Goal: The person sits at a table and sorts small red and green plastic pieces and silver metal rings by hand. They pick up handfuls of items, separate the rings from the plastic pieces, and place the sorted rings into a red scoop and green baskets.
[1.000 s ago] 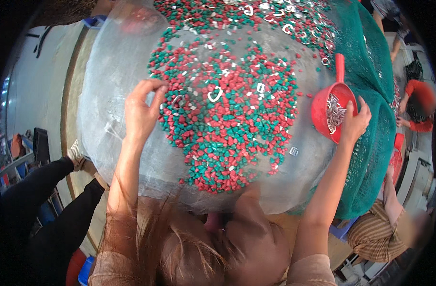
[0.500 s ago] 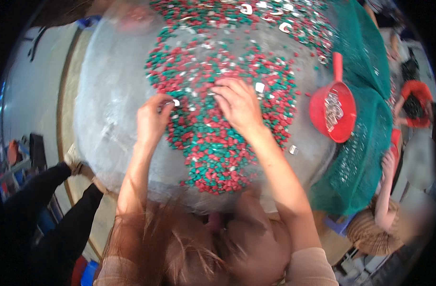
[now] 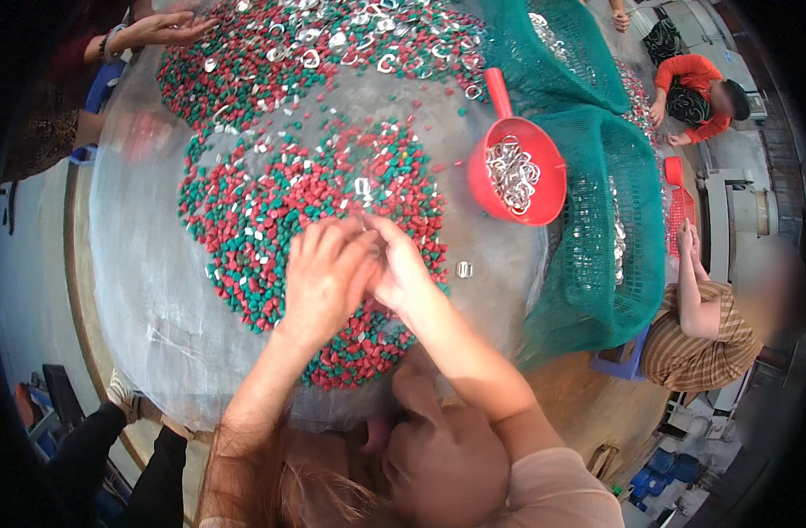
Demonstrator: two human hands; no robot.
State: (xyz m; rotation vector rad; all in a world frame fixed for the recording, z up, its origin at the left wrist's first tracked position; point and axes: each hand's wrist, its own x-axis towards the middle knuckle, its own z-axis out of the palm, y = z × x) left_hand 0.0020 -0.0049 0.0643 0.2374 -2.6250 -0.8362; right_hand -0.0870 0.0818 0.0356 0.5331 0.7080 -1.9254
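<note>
My left hand [image 3: 325, 268] and my right hand [image 3: 398, 268] meet above a heap of small red and green pebble-like pieces [image 3: 253, 251], mixed with white ones. The left fingers curl over the right palm, hiding most of what lies between. A small shiny bit shows at the right fingertips, too small to name. Just beyond the hands, a silver rectangular buckle [image 3: 362, 186] lies on the heap. Another metal buckle [image 3: 463, 269] rests on the table to the right. Farther right stands a red scoop [image 3: 550, 180] holding several metal rings [image 3: 513, 173].
Green mesh-covered baskets [image 3: 627, 141] with metal pieces line the right side. A second heap [image 3: 244, 70] with metal rings lies at the back, another person's hand [image 3: 169, 29] over its left end. A striped-shirted person [image 3: 693, 348] and an orange-clad person [image 3: 698, 88] sit at right.
My hands were apart over the heap; now they have come together. The view has shifted, so the heap and scoop appear farther left. A white piece at my left fingertips no longer shows.
</note>
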